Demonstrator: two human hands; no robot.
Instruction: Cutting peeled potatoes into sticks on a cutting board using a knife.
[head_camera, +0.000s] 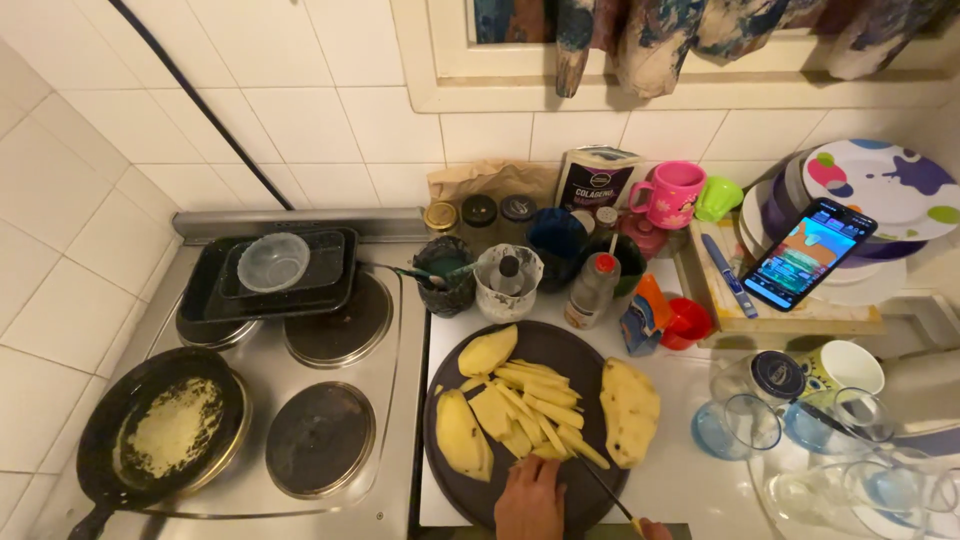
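Left of the counter I see the electric stove, with a dark frying pan of yellowish batter on its front left plate and stacked black baking trays at the back. Beside it, on the white counter, lies the round dark cutting board, carrying peeled potato halves and a heap of potato sticks. My left hand presses flat on the sticks at the board's near edge. My right hand, barely in view, is closed around a knife whose blade rests against the sticks. A lit smartphone leans against plates at the right.
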